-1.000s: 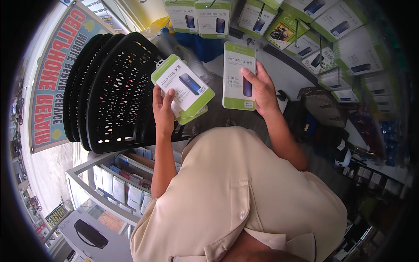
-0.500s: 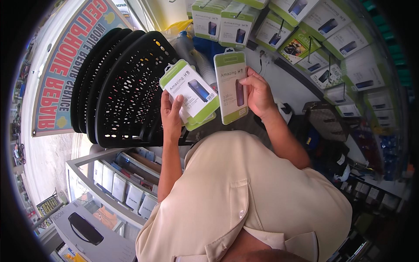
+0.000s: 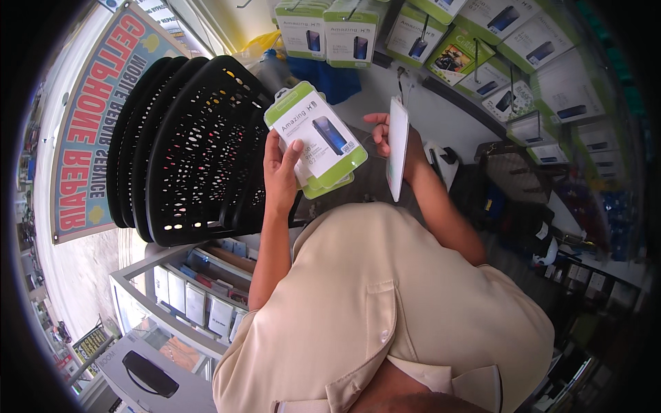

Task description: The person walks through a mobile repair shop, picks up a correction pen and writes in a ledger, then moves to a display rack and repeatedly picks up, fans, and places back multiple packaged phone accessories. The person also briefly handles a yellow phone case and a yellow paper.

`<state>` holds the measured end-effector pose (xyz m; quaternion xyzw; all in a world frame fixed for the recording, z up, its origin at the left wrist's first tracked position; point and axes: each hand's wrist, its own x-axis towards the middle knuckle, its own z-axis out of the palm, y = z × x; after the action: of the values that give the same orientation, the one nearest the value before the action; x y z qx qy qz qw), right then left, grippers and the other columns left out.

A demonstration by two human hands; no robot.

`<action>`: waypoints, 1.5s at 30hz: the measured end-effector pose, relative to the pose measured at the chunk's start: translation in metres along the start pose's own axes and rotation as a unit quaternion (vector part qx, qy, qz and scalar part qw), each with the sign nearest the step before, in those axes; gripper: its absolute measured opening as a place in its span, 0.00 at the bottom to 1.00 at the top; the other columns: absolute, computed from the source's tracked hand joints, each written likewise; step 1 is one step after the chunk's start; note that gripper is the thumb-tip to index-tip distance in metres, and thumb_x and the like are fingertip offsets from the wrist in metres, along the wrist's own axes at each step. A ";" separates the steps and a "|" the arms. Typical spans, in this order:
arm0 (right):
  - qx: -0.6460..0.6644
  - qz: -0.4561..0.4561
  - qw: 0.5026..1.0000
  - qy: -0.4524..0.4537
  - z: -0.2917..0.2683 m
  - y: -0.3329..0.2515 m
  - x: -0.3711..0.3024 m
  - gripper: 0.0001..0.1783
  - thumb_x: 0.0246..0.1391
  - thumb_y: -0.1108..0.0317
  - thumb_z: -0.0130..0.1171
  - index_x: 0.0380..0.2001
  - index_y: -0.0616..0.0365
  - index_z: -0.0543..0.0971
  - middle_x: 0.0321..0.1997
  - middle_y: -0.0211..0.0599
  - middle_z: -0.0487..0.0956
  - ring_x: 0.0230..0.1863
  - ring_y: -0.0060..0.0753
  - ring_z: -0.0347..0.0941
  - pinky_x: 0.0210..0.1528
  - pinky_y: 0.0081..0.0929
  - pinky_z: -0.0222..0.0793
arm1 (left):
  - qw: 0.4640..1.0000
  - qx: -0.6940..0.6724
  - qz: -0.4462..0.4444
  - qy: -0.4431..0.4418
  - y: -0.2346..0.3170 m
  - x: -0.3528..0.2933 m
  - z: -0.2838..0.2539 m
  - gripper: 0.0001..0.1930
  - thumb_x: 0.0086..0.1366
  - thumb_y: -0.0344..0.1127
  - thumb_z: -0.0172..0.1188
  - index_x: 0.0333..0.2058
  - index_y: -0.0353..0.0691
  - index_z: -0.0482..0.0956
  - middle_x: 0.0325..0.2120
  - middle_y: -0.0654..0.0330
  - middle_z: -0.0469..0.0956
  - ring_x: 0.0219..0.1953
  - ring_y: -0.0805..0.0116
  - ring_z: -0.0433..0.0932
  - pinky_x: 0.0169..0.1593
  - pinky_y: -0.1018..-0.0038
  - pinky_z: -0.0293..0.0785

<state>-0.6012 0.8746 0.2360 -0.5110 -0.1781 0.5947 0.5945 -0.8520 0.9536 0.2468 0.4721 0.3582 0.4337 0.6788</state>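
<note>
The left hand (image 3: 281,168) has its grip closed on a small stack of green-and-white screen-protector packs (image 3: 323,134), thumb laid over the front face near the lower left edge; at least one further pack shows beneath, its lower edge offset from the one above; the stack stands tilted, just beside the nested black perforated baskets (image 3: 200,148). The right hand (image 3: 416,160) holds a single screen-protector pack (image 3: 397,148) turned nearly edge-on, well clear of the stack; fingers extend past its left side, the palm lies behind it; contact appears sufficient, though the narrow angle hides how firmly the grip bears. Above, similar hanging packs (image 3: 351,34) are carried on wall hooks; at lower left stands a glass display case (image 3: 131,270), with a speaker box (image 3: 148,372) near it. Risks, in my judgement: the rear packs could slide out, since they are misaligned and held near one edge only; the single pack could pivot or drop if those spread fingers give it little support; a hang tab could snag in the basket holes, should the stack swing leftward.
</note>
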 end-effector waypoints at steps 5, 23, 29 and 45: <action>0.014 0.058 0.992 0.113 -0.006 -0.010 -0.009 0.34 0.68 0.36 0.56 0.52 0.62 0.78 0.30 0.26 0.77 0.23 0.16 0.66 0.25 0.15 0.64 | 1.000 -0.018 -0.006 0.025 -0.003 -0.003 -0.002 0.27 0.71 0.38 0.65 0.64 0.37 0.69 0.54 0.57 0.78 0.55 0.71 0.77 0.61 0.73 0.72; -0.341 -0.429 0.818 0.175 0.072 -0.084 0.048 0.19 0.68 0.62 0.62 0.51 0.64 0.71 0.32 0.43 0.88 0.30 0.30 0.83 0.35 0.29 0.77 | 0.992 -0.044 0.010 0.120 -0.014 -0.032 -0.047 0.28 0.71 0.38 0.65 0.65 0.37 0.67 0.55 0.58 0.77 0.57 0.71 0.75 0.64 0.71 0.68; -0.448 -0.398 0.770 0.221 0.068 -0.099 0.070 0.23 0.67 0.59 0.63 0.54 0.64 0.70 0.33 0.46 0.88 0.33 0.41 0.85 0.40 0.35 0.78 | 0.991 -0.032 0.012 0.126 -0.007 -0.037 -0.051 0.28 0.71 0.38 0.65 0.65 0.37 0.67 0.56 0.58 0.77 0.57 0.71 0.75 0.63 0.71 0.69; -0.205 -0.043 0.963 -0.171 0.058 -0.003 -0.017 0.38 0.64 0.43 0.65 0.63 0.63 0.73 0.59 0.38 0.79 0.60 0.29 0.74 0.64 0.30 0.69 | 0.993 0.083 0.079 -0.023 0.015 -0.010 0.020 0.34 0.79 0.51 0.48 0.76 0.41 0.52 0.72 0.49 0.58 0.70 0.63 0.63 0.71 0.68 0.59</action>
<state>-0.6510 0.8830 0.2698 -0.5042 -0.4172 0.5978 0.4630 -0.8417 0.9406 0.2677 0.5638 0.3387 0.4435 0.6088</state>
